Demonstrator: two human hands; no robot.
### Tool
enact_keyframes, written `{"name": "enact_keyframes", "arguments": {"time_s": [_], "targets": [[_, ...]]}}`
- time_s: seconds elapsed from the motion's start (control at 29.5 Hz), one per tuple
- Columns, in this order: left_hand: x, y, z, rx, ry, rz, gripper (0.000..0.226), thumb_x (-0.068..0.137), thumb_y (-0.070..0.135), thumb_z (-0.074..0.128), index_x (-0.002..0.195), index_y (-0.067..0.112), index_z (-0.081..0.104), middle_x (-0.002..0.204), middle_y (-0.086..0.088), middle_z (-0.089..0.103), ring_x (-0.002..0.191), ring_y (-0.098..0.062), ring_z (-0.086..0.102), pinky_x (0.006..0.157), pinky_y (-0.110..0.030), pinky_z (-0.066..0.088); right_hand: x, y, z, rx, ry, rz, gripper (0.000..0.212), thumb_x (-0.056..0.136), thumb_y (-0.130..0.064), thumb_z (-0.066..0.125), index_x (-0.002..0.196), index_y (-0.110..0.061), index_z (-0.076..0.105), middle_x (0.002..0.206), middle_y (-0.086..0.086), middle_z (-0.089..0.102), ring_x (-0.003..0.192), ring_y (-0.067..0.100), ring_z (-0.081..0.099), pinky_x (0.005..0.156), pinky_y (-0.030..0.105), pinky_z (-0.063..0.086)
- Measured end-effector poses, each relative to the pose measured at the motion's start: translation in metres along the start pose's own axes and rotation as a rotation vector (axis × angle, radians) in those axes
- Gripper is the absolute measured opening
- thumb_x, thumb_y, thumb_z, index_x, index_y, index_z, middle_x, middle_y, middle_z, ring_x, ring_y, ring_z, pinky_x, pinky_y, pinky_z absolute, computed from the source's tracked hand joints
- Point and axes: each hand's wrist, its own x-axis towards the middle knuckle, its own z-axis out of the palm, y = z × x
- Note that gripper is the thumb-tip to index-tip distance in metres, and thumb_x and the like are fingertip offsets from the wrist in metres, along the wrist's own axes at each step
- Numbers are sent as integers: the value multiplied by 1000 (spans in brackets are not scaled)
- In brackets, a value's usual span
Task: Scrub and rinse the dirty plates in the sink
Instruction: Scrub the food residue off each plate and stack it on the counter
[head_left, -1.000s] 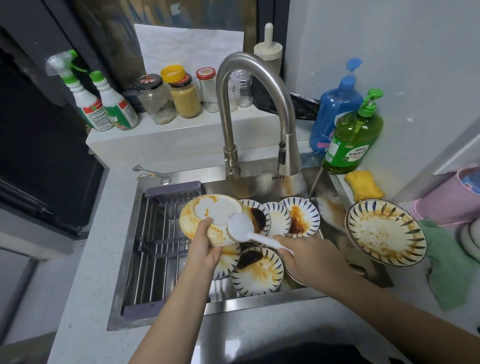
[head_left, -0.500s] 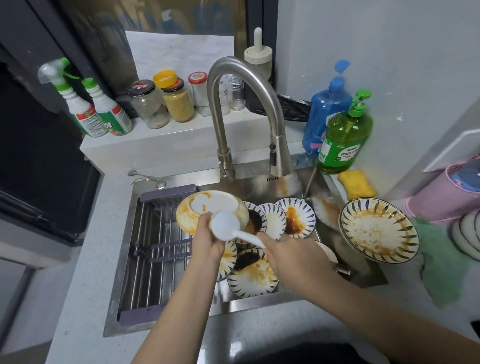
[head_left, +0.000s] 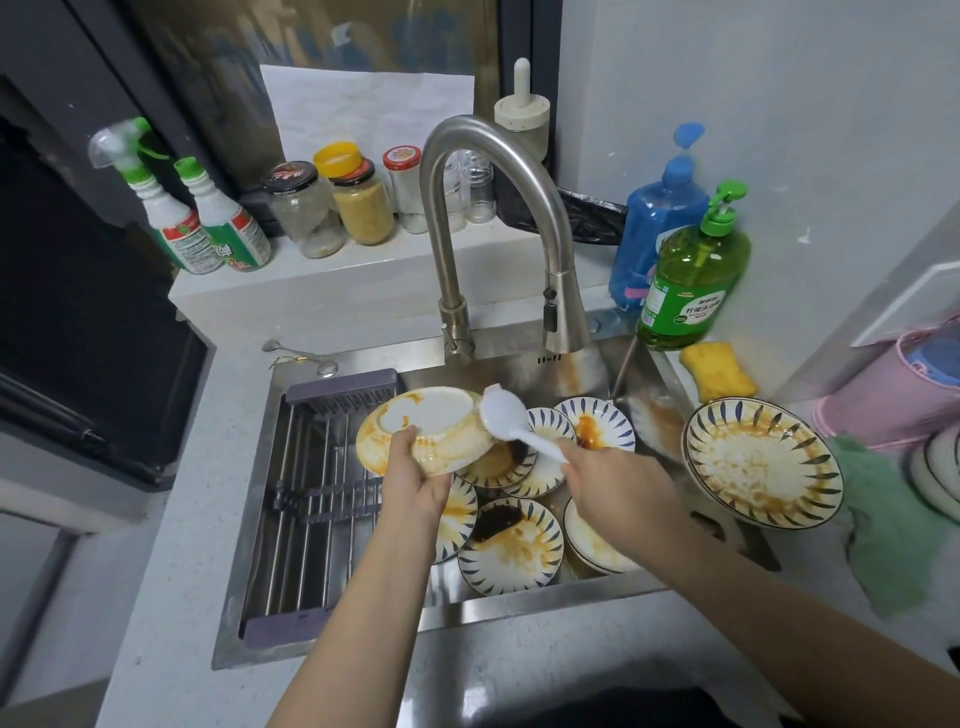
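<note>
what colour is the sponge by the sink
Yellow; the sponge shows in the head view, right of the sink.

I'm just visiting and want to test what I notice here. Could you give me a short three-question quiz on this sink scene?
1. True or false: the left hand holds an upturned plate over the sink.
2. What does the right hand hold? A) yellow sponge B) white brush C) green cloth
3. Fill in: the large dirty plate outside the sink rests on the ___.

Key
1. True; its stained underside faces up.
2. B, the white brush, its head at the plate's rim.
3. Counter, right of the sink, near the yellow sponge.
</note>
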Motion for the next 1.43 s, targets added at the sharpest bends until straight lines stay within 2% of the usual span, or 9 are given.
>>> {"name": "enact_keyframes", "arguments": {"time_s": [0.14,0.37,0.58,0.65,0.75,0.85,0.92,1.29,1.43], "targets": [[5,4,-1,7,49,-34,16,92,17,56,108,13,57,95,-5,65,86,-23,63,90,-43,50,-22,-14,1,87,21,-128,40,103,-34,29,142,-29,32,72,-5,51,49,14,43,43,23,31],[0,1,0,58,43,9,29,98,16,49,127,14,50,96,-7,63,74,-19,66,79,-42,53,-14,-11,4,67,-2,-71,38,103,-33,28,141,-29,30,72,-6,50,55,15,49,45,25,38],[-1,5,6,-25,89,-42,43,94,17,55,136,11,49,122,-10,61,114,-30,60,72,-49,50,-9,-3,10,46,10,10,45,104,-36,26,148,-32,21,76,-5,48,50,10,39,42,24,30],[-1,5,5,-42,86,-40,45,94,17,56,137,10,48,118,-11,62,106,-31,62,78,-50,51,-12,-5,11,60,8,5,46,104,-35,29,149,-31,21,78,-4,52,51,11,43,43,24,35],[-3,4,3,18,82,-63,44,92,23,58,133,16,44,111,-9,55,87,-27,61,64,-46,57,-29,-21,10,102,44,-116,46,102,-35,35,147,-31,28,80,-2,58,55,16,49,45,26,38],[-4,3,4,100,39,-32,32,95,21,54,125,12,51,119,-2,60,110,-24,61,82,-37,51,-16,-10,11,117,48,-40,45,103,-37,30,148,-34,25,74,-7,51,56,13,48,47,26,38],[-4,5,3,20,9,-35,39,93,16,55,132,11,52,126,-9,61,117,-30,58,79,-45,51,-2,5,15,124,11,51,41,103,-35,30,144,-33,31,65,-8,45,52,11,45,42,23,32],[-2,26,-17,15,-100,-2,33,92,7,54,125,8,51,117,-17,64,106,-35,61,95,-60,46,-6,37,19,433,-14,178,38,100,-34,39,136,-33,50,62,-8,50,59,8,52,46,20,32],[-3,25,-22,114,-102,-23,20,91,4,54,111,7,56,103,-15,70,104,-34,62,95,-63,44,-10,24,5,476,-130,16,39,100,-34,39,138,-37,45,80,-7,66,57,6,52,49,19,39]]}}
